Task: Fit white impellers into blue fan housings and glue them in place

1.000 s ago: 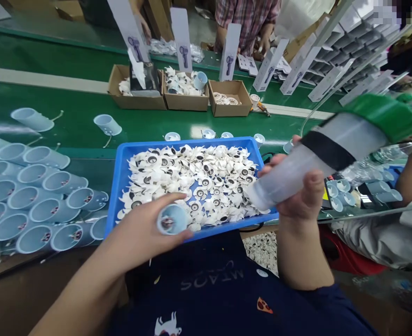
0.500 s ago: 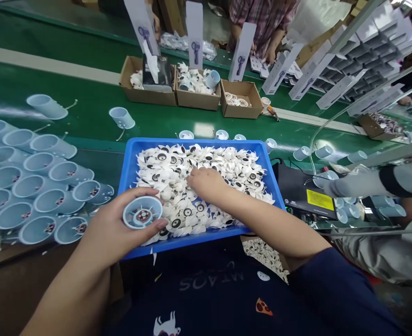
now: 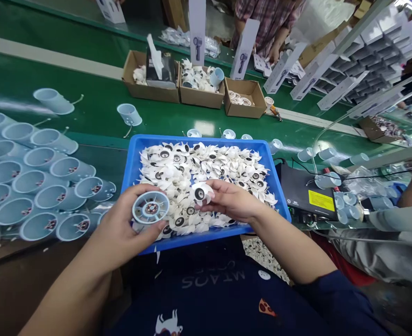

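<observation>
Sound handling calls for a steady blue housing (image 3: 150, 208), spoked face exposed, and a light pinch that spares the blades of the white fan wheel (image 3: 199, 193). The left hand (image 3: 120, 228), half open, is clamped around the housing; the right hand (image 3: 233, 201), fingertips nearly together, pinches the fan wheel over the blue tray (image 3: 192, 241).

Navy shirt (image 3: 223, 308), faint lettering (image 3: 213, 278) (pizza print (image 3: 266, 308), too)

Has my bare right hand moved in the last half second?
Yes: against the rectangular blue tray, your bare right hand has shifted rightward and nearer you, now holding a white fan rotor.
</observation>
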`<action>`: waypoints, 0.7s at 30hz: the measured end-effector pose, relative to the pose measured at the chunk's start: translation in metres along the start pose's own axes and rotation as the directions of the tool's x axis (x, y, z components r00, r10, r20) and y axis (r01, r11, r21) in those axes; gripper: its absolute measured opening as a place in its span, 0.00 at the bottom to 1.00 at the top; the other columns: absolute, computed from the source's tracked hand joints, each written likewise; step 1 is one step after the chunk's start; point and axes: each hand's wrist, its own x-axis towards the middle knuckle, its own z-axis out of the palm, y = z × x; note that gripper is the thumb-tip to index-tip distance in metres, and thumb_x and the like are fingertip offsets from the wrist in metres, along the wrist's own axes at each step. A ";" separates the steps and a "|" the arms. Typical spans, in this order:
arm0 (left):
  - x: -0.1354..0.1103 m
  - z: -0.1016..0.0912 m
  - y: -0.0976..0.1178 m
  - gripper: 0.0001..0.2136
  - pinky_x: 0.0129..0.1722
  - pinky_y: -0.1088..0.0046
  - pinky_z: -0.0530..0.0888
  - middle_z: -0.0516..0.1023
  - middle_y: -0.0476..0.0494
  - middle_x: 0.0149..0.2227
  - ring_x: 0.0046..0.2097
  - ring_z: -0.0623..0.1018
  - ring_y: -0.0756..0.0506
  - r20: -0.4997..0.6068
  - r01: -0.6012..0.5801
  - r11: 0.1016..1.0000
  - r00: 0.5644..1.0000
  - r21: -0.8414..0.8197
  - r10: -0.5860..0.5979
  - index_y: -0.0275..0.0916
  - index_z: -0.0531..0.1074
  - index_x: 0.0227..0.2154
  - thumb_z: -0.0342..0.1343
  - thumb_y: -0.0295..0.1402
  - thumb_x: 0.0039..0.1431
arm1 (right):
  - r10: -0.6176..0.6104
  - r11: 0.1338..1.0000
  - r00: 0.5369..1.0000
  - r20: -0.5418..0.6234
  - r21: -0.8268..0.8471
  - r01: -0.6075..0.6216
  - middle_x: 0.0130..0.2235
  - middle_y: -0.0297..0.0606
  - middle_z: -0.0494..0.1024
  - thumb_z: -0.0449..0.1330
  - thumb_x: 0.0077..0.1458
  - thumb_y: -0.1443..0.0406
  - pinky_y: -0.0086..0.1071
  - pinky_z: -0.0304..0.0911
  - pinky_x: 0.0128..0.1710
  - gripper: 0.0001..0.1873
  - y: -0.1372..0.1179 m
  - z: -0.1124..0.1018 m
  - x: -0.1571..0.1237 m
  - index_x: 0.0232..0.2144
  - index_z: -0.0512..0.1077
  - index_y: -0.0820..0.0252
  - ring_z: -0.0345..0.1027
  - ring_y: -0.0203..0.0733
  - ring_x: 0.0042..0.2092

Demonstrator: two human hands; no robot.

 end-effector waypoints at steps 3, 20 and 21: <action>0.000 0.005 0.000 0.23 0.49 0.59 0.76 0.75 0.41 0.55 0.53 0.78 0.37 0.025 -0.109 0.994 0.994 0.010 0.109 0.48 0.63 0.57 0.55 0.43 0.60 | 0.010 0.938 0.999 0.054 0.346 -0.028 0.38 0.33 0.81 0.76 0.48 0.53 0.28 0.73 0.48 0.29 0.009 0.006 -0.015 0.47 0.71 0.58 0.80 0.35 0.41; -0.003 0.021 0.027 0.22 0.50 0.63 0.75 0.82 0.42 0.50 0.50 0.82 0.39 0.097 -0.515 0.777 0.850 0.362 0.518 0.44 0.67 0.58 0.57 0.49 0.66 | -0.358 0.862 0.930 -0.082 -0.413 0.295 0.33 0.31 0.73 0.73 0.52 0.65 0.32 0.67 0.40 0.10 0.005 0.032 -0.026 0.36 0.77 0.57 0.68 0.35 0.35; -0.004 0.024 0.030 0.20 0.51 0.61 0.74 0.83 0.40 0.50 0.51 0.82 0.38 0.082 -0.537 0.745 0.829 0.395 0.554 0.42 0.67 0.57 0.56 0.45 0.68 | -0.434 0.749 0.898 -0.064 -0.580 0.321 0.34 0.32 0.72 0.71 0.54 0.68 0.33 0.66 0.41 0.06 0.002 0.035 -0.027 0.36 0.79 0.57 0.67 0.36 0.37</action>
